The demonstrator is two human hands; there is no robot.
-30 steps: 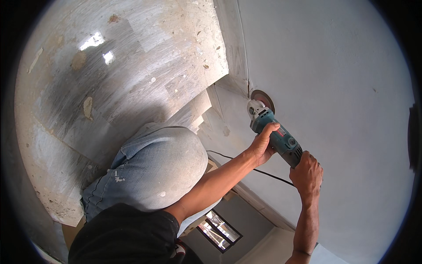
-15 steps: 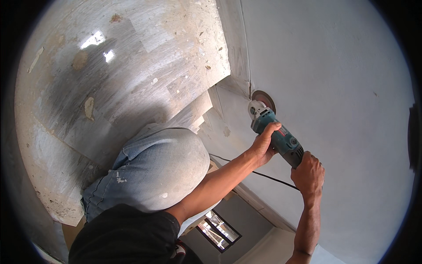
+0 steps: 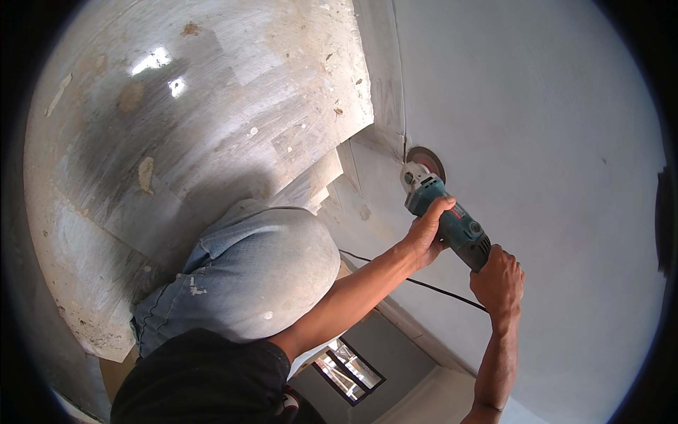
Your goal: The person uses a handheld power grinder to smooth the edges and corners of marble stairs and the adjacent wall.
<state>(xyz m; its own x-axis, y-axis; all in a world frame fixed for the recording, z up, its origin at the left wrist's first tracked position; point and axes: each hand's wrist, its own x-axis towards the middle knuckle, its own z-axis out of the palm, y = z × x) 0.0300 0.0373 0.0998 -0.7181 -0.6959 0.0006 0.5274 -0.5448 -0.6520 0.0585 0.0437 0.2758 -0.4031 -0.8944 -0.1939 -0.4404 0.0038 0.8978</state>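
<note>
Heft and a rigid, fairly grippy shell are what I'd expect of this angle grinder (image 3: 462,230), best held at tail and mid-body. From my remote seat, the right hand (image 3: 498,283) clenches its tail; toward eleven o'clock, the left hand (image 3: 426,234) wraps its body from eight. Beyond both, its disc (image 3: 431,157) meets or nears the grey wall (image 3: 565,177); I can't tell which.

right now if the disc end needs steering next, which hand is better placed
Probably the left hand: it grips the angle grinder along its body, nearer the disc, while the right hand holds the rear end, farther away.
</note>
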